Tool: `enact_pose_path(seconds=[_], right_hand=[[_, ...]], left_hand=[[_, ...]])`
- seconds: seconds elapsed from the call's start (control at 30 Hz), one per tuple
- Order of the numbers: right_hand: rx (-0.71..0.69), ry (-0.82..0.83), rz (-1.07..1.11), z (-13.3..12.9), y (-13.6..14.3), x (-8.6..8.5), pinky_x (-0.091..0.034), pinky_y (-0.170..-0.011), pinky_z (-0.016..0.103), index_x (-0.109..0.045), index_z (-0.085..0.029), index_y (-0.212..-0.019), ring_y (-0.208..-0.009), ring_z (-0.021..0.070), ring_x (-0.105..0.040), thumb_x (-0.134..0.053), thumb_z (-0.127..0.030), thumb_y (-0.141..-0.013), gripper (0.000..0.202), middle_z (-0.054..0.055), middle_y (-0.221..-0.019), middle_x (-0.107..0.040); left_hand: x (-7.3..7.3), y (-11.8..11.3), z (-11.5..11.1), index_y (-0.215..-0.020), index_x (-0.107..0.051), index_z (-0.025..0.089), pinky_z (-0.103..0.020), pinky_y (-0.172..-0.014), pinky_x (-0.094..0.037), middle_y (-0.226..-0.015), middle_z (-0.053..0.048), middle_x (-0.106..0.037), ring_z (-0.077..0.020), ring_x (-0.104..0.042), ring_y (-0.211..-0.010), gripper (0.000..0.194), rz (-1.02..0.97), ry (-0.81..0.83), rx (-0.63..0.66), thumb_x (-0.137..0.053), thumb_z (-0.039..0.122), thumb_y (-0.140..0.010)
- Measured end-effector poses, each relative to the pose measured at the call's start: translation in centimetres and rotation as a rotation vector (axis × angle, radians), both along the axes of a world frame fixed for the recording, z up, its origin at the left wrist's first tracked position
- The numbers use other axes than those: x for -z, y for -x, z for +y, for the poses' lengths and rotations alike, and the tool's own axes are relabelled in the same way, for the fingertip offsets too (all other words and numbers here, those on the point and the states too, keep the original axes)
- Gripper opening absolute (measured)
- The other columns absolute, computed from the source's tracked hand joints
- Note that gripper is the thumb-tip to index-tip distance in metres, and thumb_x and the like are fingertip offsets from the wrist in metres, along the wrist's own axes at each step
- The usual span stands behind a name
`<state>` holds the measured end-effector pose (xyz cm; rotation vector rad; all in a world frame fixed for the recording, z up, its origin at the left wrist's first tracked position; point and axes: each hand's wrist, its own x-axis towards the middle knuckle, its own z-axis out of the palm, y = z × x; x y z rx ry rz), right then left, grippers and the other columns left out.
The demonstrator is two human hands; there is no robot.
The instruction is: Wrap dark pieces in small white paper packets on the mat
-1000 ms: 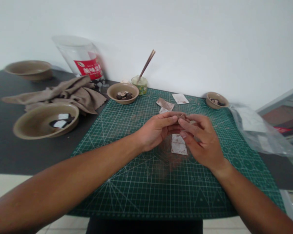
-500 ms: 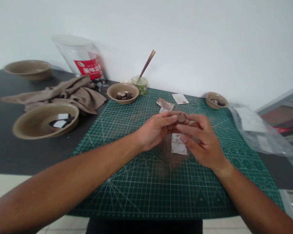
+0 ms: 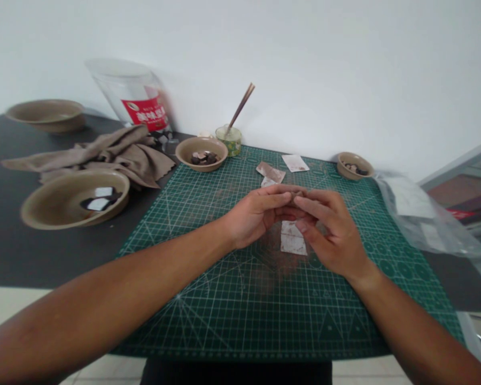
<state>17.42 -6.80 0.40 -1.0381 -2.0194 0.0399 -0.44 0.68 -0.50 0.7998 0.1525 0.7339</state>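
Above the middle of the green cutting mat (image 3: 260, 315), my left hand (image 3: 260, 211) is closed on a small flat brown piece (image 3: 295, 197), thumb on top and fingers underneath. My right hand (image 3: 332, 230) meets it from the other side, its fingers bent and the fingertips resting over the piece, so most of the piece is hidden. Just below the hands lies a white sheet with brown smudges (image 3: 293, 245). Farther back are a brown-stained scrap of sandpaper or paper (image 3: 271, 172) and another white sheet (image 3: 295, 163).
A bowl of dark and light pieces (image 3: 201, 166) and a green cup with sticks (image 3: 233, 144) stand behind. At right are a small bowl (image 3: 355, 174) and a plastic bag (image 3: 417, 208). Leftward are a larger bowl (image 3: 52, 214), a cloth (image 3: 100, 155), a jar (image 3: 122, 85) and another bowl (image 3: 46, 120).
My right fingers have moved left and inward, from the edge of the brown piece to over it. The left hand stays nearly in place.
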Motion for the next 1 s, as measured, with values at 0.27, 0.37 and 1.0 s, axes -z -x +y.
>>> enact_pose_path(seconds=[0.27, 0.37, 1.0], right_hand=[[-0.030, 0.015, 0.010, -0.14, -0.03, 0.08, -0.052, -0.097, 0.047, -0.066, -0.032, -0.126, -0.119, 0.0246, -0.055, -0.064, -0.019, -0.094, 0.035, 0.008, -0.126, -0.053], [-0.027, 0.008, 0.007, -0.12, 0.00, 0.06, -0.050, -0.099, 0.048, -0.066, -0.031, -0.126, -0.118, 0.0244, -0.056, -0.064, -0.019, -0.093, 0.034, 0.009, -0.125, -0.054], [0.022, 0.030, 0.029, -0.12, 0.05, 0.05, -0.057, -0.082, 0.042, -0.055, -0.034, -0.141, -0.100, 0.0223, -0.062, -0.063, -0.023, -0.095, 0.048, 0.008, -0.122, -0.060]], left_hand=[[-0.36, 0.04, -0.18, -0.102, -0.074, 0.010, -0.028, -0.084, -0.052, -0.095, -0.008, -0.072, -0.0167, -0.067, -0.089, 0.025, 0.023, 0.005, -0.027, -0.076, 0.024, -0.081], [-0.28, 0.08, -0.11, -0.103, -0.074, 0.011, -0.028, -0.085, -0.052, -0.097, -0.008, -0.072, -0.0173, -0.067, -0.090, 0.026, 0.029, -0.002, -0.022, -0.076, 0.025, -0.081], [0.08, 0.07, 0.05, -0.107, -0.073, 0.011, -0.034, -0.088, -0.052, -0.098, -0.011, -0.074, -0.0217, -0.071, -0.090, 0.029, 0.047, -0.044, -0.002, -0.074, 0.026, -0.082]])
